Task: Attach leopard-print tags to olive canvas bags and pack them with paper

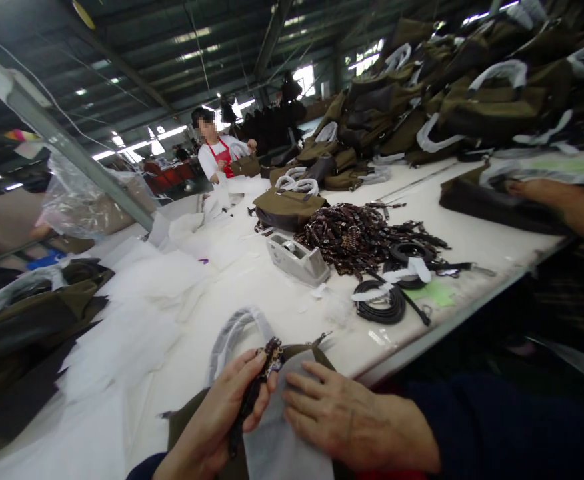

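At the bottom centre, my left hand is closed around a dark strap bundle with small metal links. My right hand lies with fingers spread on a pale grey sheet. That sheet rests over an olive bag at the table's near edge, partly hidden by both hands. The bag's handle stands up behind my left hand, wrapped in white. A small metal clasp shows at the bag's far side.
Beyond lie a grey tape dispenser, a heap of dark straps and coiled black straps. White sheets cover the left. Olive bags pile up behind. Another person's hand touches a bag at right; a person in a red apron stands far back.
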A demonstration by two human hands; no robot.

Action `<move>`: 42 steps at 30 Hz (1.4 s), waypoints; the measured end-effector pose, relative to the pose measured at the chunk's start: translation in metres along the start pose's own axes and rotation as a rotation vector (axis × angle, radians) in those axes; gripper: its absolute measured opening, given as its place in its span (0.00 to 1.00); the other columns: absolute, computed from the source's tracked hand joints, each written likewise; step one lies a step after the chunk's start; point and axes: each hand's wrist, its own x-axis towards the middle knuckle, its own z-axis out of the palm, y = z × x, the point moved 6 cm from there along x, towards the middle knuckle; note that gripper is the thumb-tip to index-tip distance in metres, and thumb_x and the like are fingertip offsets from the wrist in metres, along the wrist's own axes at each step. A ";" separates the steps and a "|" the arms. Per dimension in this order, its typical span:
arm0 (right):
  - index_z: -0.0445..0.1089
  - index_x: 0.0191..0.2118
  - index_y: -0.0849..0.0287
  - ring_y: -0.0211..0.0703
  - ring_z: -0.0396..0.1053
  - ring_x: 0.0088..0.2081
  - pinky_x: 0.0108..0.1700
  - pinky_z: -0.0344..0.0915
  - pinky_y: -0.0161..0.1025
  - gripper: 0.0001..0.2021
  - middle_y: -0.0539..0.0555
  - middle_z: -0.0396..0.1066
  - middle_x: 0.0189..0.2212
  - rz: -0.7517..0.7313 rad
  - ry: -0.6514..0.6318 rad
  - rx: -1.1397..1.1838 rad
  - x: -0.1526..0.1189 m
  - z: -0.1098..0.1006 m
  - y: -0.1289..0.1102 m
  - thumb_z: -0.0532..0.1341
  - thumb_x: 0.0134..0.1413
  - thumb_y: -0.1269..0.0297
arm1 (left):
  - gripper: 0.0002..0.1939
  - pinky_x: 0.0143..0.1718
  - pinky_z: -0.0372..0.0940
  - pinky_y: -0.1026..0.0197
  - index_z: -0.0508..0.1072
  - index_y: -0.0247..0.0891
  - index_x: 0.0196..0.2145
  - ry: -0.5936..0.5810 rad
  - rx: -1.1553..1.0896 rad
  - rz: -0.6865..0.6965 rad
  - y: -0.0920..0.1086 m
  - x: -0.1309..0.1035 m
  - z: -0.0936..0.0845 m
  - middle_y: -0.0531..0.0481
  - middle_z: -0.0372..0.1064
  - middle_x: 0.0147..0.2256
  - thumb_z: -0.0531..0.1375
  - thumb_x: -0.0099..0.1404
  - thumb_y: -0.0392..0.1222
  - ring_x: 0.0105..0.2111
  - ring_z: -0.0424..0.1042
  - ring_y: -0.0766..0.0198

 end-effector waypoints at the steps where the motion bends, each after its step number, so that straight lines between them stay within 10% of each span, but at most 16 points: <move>1: 0.70 0.46 0.64 0.52 0.68 0.50 0.52 0.63 0.52 0.10 0.65 0.73 0.44 0.018 0.007 -0.008 0.004 0.000 0.000 0.55 0.61 0.68 | 0.17 0.12 0.48 0.75 0.68 0.34 0.33 0.006 0.003 0.003 0.001 -0.001 0.001 0.53 0.69 0.25 0.59 0.66 0.53 0.13 0.55 0.78; 18: 0.68 0.48 0.60 0.47 0.60 0.57 0.49 0.62 0.46 0.10 0.59 0.67 0.55 0.061 -0.060 0.089 0.005 0.013 0.018 0.55 0.63 0.66 | 0.17 0.13 0.44 0.73 0.65 0.38 0.35 0.054 0.158 0.066 0.007 0.000 0.001 0.57 0.64 0.17 0.57 0.67 0.57 0.11 0.52 0.76; 28: 0.69 0.53 0.60 0.43 0.68 0.51 0.52 0.62 0.36 0.16 0.57 0.74 0.48 -0.031 -0.267 0.562 0.011 -0.021 0.047 0.60 0.61 0.61 | 0.16 0.13 0.47 0.75 0.64 0.37 0.40 0.138 0.084 0.138 -0.051 0.003 -0.003 0.60 0.62 0.18 0.53 0.71 0.54 0.12 0.53 0.77; 31: 0.71 0.52 0.57 0.38 0.72 0.43 0.45 0.63 0.32 0.14 0.53 0.76 0.44 0.202 -0.175 0.611 0.045 -0.030 0.084 0.56 0.65 0.63 | 0.17 0.11 0.50 0.75 0.63 0.38 0.42 0.130 0.060 0.134 -0.056 0.007 -0.005 0.57 0.67 0.25 0.56 0.68 0.56 0.13 0.58 0.76; 38: 0.71 0.45 0.64 0.52 0.70 0.40 0.38 0.65 0.41 0.21 0.62 0.74 0.38 0.056 -0.320 0.048 0.165 0.068 0.089 0.62 0.57 0.49 | 0.19 0.09 0.48 0.76 0.62 0.38 0.46 0.188 0.067 0.174 -0.058 0.008 -0.009 0.54 0.69 0.30 0.55 0.68 0.55 0.14 0.63 0.76; 42: 0.71 0.43 0.60 0.52 0.65 0.46 0.47 0.63 0.48 0.08 0.59 0.71 0.41 -0.131 -0.270 -0.108 0.194 0.098 0.073 0.60 0.60 0.63 | 0.18 0.07 0.44 0.75 0.62 0.37 0.44 0.179 0.048 0.206 -0.063 0.010 -0.009 0.53 0.70 0.29 0.54 0.69 0.56 0.11 0.60 0.78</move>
